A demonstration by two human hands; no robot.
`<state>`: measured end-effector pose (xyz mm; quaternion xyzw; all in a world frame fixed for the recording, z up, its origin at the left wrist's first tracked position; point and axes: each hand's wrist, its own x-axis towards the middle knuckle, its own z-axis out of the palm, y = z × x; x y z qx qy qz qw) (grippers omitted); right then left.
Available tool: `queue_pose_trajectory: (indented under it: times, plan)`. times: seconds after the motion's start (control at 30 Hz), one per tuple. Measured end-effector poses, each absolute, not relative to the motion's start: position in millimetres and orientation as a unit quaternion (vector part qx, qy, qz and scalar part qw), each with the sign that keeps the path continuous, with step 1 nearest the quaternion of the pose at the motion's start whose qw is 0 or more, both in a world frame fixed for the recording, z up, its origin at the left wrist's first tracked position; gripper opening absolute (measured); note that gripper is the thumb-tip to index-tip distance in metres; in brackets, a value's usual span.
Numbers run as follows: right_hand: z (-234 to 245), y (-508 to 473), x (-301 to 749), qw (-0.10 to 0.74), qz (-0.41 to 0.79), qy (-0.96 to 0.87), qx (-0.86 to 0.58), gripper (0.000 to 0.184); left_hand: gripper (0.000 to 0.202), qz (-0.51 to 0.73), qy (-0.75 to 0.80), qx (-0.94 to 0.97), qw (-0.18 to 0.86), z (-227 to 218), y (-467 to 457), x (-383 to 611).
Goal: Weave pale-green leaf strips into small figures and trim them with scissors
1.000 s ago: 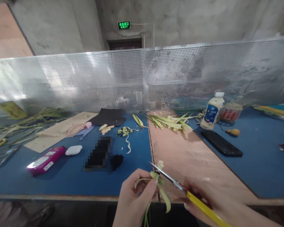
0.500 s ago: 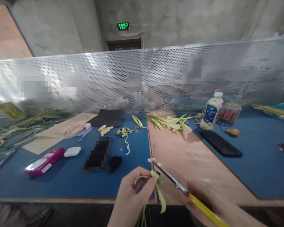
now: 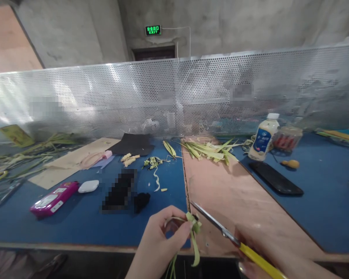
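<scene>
My left hand (image 3: 159, 244) pinches a small woven knot of green leaf strips (image 3: 193, 228) near the table's front edge, loose ends hanging down. My right hand (image 3: 267, 259) grips yellow-handled scissors (image 3: 221, 230), whose blades look closed, with their tip beside the knot. A small cut-off leaf piece (image 3: 164, 190) lies on the blue table top (image 3: 75, 221).
A brown board (image 3: 235, 193) lies ahead with a pile of leaf strips (image 3: 209, 150) at its far end. A black phone (image 3: 275, 178), bottle (image 3: 263, 137), pink case (image 3: 54, 198), white earbud case (image 3: 88, 186) and black cloth (image 3: 133, 144) lie around. A perforated metal screen (image 3: 174, 97) stands behind.
The scissors have snipped off the strip end that stuck up from the knot; a small piece now lies on the blue top. Both hands have shifted slightly lower.
</scene>
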<state>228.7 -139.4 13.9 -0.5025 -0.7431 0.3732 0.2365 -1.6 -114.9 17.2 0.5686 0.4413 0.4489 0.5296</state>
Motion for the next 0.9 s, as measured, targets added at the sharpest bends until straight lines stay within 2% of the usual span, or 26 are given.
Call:
queue_pose_trajectory:
  times: [0.17, 0.4, 0.5, 0.73, 0.9]
  plan:
    - [23, -146, 222, 0.231, 0.368, -0.727, -0.532, 0.019, 0.013, 0.425, 0.436, 0.573, 0.549, 21, -118, -3]
    - [32, -146, 225, 0.132, 0.288, -0.781, -0.538, 0.014, 0.013, 0.447, 0.431, 0.548, 0.56, 17, -121, 1]
    - [31, -145, 225, 0.142, 0.265, -0.792, -0.532, 0.012, 0.013, 0.451, 0.433, 0.552, 0.551, 16, -122, 0]
    - [40, -148, 219, 0.214, 0.302, -0.767, -0.524, 0.014, 0.012, 0.449, 0.429, 0.565, 0.543, 17, -120, 2]
    - [29, -148, 223, 0.209, 0.31, -0.754, -0.539, 0.016, 0.012, 0.444, 0.43, 0.572, 0.54, 19, -119, 3]
